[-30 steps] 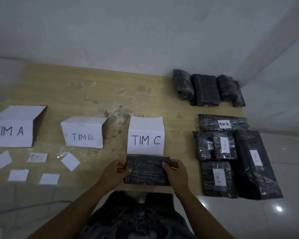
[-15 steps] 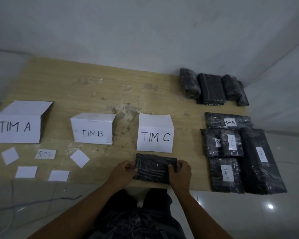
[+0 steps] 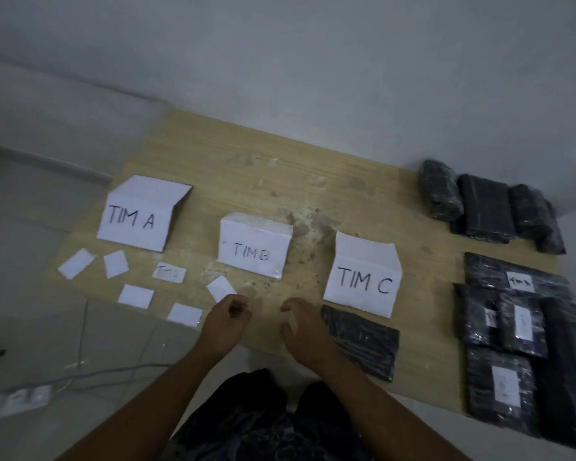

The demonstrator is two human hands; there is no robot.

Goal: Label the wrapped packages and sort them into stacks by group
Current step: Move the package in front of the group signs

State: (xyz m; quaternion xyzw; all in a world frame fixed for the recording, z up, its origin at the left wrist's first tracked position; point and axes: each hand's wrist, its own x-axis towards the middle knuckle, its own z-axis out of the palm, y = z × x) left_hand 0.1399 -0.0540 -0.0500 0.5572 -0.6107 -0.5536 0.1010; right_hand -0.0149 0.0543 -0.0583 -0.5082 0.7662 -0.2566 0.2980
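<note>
The wrapped package (image 3: 363, 347), black and glossy with no label showing, lies flat at the near edge of the counter (image 3: 313, 194), directly in front of the "TIM C" sign (image 3: 363, 281). The right hand (image 3: 301, 331) hovers just beside its left end, fingers loosely curled downward and holding nothing; I cannot tell whether it touches the wrap. The left hand (image 3: 226, 324) is a little further left, fingers curled in tight against the palm with the thumb over them, and nothing shows in them.

At the near right edge sit the labelled packages (image 3: 499, 384), a cluster of black bundles packed together, each with a white label; most of the writing is too blurred to read.

Left of the hands, blank paper slips (image 3: 136, 296) are scattered flat, and among them is a written slip (image 3: 169, 272) with faint lettering.

Beyond those, three folded white signs stand in a row: the "TIM A" sign (image 3: 133, 217) at left, the "TIM B" sign (image 3: 253, 251) in the middle, "TIM C" at right.

At the far right corner, against the wall, three unlabelled packages (image 3: 486, 207) lie side by side, touching.
</note>
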